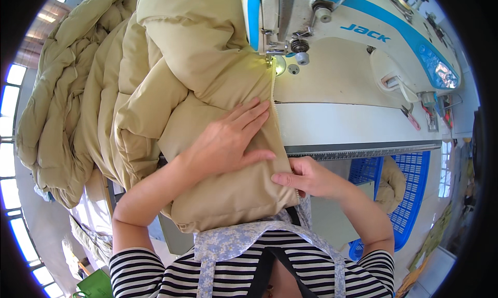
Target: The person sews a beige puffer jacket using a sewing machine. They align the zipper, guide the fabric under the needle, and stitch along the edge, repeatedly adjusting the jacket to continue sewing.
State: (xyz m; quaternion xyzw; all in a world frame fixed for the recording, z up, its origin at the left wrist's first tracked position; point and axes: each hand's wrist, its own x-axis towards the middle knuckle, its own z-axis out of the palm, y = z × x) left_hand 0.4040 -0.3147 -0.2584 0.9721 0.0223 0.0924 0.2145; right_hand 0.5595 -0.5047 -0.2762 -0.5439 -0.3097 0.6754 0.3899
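1. At four o'clock, clamping the tan puffer garment (158, 98) along its zipper (274, 85) with the right hand (307, 179) — seemingly to steady it.
2. Toward nine o'clock, pressing it flat with the unclenched left hand (224, 142), probably against bunching.
3. Toward twelve, lined up at the sewing machine's (363, 18) presser foot (269, 61).

Near the centre, the left hand (220, 142) lies on a tan padded garment (176, 111); toward four o'clock, the right hand (311, 179) grips its zippered edge (277, 122). A sewing machine (358, 20) stands at one o'clock.

Garment (207, 85), snips (410, 117) on white table (337, 123)
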